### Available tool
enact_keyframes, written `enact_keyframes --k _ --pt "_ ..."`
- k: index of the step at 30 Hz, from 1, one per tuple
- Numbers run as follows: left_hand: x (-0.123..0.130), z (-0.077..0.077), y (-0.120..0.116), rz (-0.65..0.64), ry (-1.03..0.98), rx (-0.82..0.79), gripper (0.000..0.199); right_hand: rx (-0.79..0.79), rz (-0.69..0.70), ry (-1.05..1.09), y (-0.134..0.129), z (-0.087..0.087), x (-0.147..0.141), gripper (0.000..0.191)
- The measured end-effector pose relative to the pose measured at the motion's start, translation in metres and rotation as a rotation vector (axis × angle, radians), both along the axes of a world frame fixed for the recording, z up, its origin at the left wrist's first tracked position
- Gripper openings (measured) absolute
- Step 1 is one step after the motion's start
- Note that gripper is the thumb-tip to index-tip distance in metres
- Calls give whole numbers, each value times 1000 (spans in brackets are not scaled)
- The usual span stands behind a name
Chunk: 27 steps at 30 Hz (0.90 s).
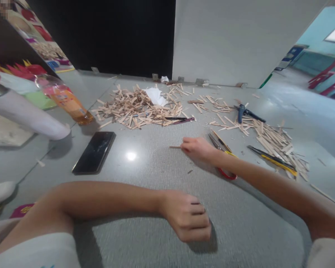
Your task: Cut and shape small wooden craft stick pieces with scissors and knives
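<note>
My right hand (197, 149) is closed in a pinch on a thin wooden stick (175, 147), whose free end points left just over the grey table (145, 167). Under and beside my right wrist lie scissors (227, 174) with red and yellow handles, blades pointing away. My left hand (188, 216) rests on the table nearer to me, curled into a fist with its back upward. Its palm side is hidden, so whatever it may hold does not show. A black phone (94, 152) lies to the left, above my left forearm.
A large heap of wood strips (128, 108) with crumpled white paper (155, 96) lies ahead. More strips (273, 137), a dark blue tool (241, 111) and a yellow-black cutter (273, 160) are right. A bottle (68, 102) and pale cylinder (30, 113) stand left. A panel (240, 41) borders the back.
</note>
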<state>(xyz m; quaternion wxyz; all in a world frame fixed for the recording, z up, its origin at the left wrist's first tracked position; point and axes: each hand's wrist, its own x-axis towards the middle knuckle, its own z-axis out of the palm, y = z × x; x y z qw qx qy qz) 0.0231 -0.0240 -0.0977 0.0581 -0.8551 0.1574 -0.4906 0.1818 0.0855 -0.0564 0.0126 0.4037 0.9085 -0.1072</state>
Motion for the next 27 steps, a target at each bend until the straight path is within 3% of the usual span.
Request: enact_keyframes --k 1,3,6,9,12,14,21,24,27 --pt "0 0 0 8 2 8 21 17 -60 -20 18 1 7 15" --pt "-1 -1 0 21 13 22 23 56 -169 -47 54 3 22 38" --pt "0 -4 -1 21 8 14 25 109 -296 -79 97 9 38 39" --pt "0 -6 -1 24 -2 -8 25 133 -371 -98 115 14 46 39" --pt "1 -7 -1 21 11 5 25 137 -377 -91 110 17 42 37" --pt "1 -9 -1 17 28 17 26 130 -329 -72 92 17 30 35" --pt "2 -6 -1 9 15 -7 22 -70 100 -46 -5 1 -33 34" --pt "3 -3 -1 11 -10 -20 23 -58 89 -45 -2 -2 -41 35" --pt "4 -4 -1 11 -16 -21 25 19 -41 -40 39 -1 -34 37"
